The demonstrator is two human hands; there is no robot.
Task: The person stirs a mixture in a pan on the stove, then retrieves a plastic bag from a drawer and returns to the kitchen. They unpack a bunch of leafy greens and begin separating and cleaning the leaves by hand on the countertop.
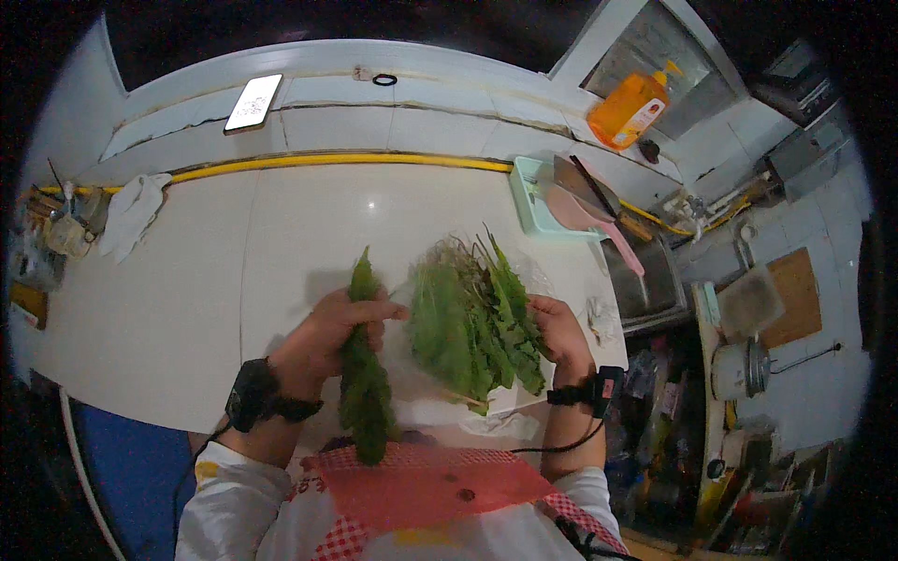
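Observation:
My left hand (324,333) is closed around a long, dark green, jagged-edged leaf bunch (366,389). The bunch stretches from a narrow tip above the hand down to the red apron (421,484). To its right, a pile of leafy greens (449,329) with thin pale roots or stems at its far end lies on clear plastic and white paper (508,424). My right hand (561,329) is at the pile's right edge, its curled fingers gripping a jagged green leaf (515,308). That leaf partly hides the fingertips.
A mint-green tray (523,200) at the back right of the white counter (175,301) holds a pink-handled utensil (621,245). Beyond are a sink (652,294) and an orange pump bottle (628,109). A lit phone (254,104) leans on the ledge; a white cloth (137,210) lies left.

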